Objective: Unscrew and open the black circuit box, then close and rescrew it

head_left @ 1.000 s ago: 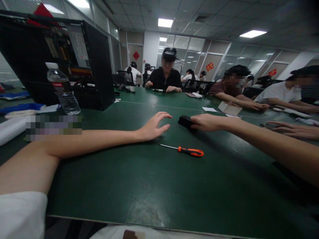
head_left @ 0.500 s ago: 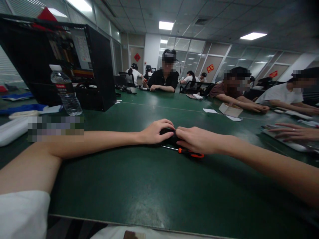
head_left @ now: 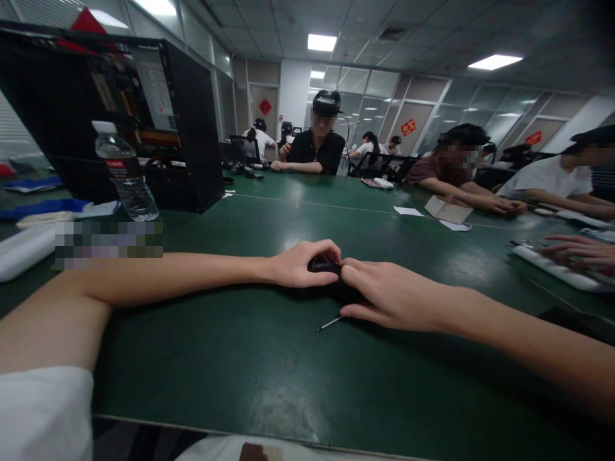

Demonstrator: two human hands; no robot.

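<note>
Left hand (head_left: 295, 264) around black object (head_left: 325, 266), right hand (head_left: 390, 291)

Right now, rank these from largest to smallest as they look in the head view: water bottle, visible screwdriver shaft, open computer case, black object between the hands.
1. Open computer case
2. Water bottle
3. Black object, partly hidden
4. Screwdriver shaft, counting only the part that shows

screwdriver (head_left: 329, 324) with handle unseen

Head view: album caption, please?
Left hand and right hand hold a black object at a green table, screwdriver shaft nearby.
</note>
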